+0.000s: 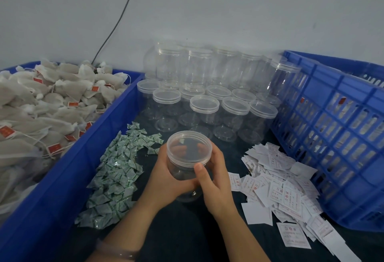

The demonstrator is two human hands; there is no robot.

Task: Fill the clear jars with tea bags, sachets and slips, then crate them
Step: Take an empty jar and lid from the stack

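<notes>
Early in the cycle, I judge. Left hand [164,180] grips an empty jar [182,171] just above the table [187,230]; right hand [216,187] curls its fingers round the lid [189,144], still on. Tea bags [52,104], sachets [116,174] and slips [276,185] are all left to load. Stacked jars [207,95] wait; the crate [332,137] contents are unclear.

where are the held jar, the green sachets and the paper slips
held jar [185,168], head view, clear wall just below the lid
green sachets [116,170], head view, middle of the pile
paper slips [278,187], head view, middle of the heap
</notes>
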